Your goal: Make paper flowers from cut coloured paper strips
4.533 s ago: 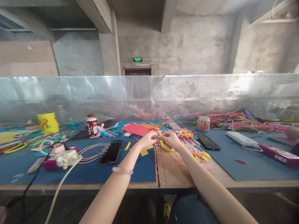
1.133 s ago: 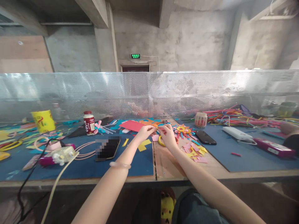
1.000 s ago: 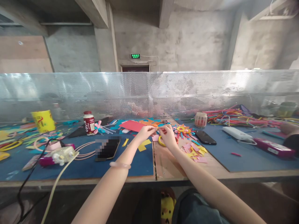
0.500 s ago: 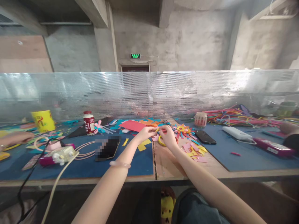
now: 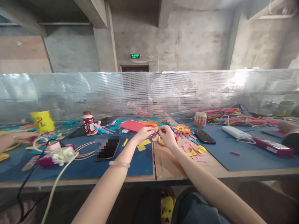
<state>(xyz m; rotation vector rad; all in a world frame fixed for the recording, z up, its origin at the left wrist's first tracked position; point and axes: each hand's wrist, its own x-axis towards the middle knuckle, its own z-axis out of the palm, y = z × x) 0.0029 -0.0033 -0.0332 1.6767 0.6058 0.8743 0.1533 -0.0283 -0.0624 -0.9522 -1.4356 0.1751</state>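
My left hand [image 5: 144, 133] and my right hand [image 5: 167, 136] meet over the table's middle, both pinched on a small piece of coloured paper [image 5: 157, 129] held between them. Just under the right hand lie yellow-handled scissors [image 5: 160, 142]. A multicoloured paper flower [image 5: 181, 128] rests right of my hands, with a heap of pink and yellow paper scraps [image 5: 193, 151] nearer me. A red paper sheet [image 5: 132, 125] lies behind my left hand.
A black phone [image 5: 107, 148], glue gun with cable [image 5: 61, 155], bottle [image 5: 88, 123] and yellow tape roll [image 5: 43, 121] lie left. Another phone [image 5: 205, 137], white power bank [image 5: 236, 132] and paper strips [image 5: 235, 115] are right. Other persons' hands [image 5: 16, 138] show at both edges. A perforated metal screen [image 5: 149, 93] backs the table.
My hands stay pinched together, barely shifting. Another person's hand has come into view at the far left edge and reached further in.
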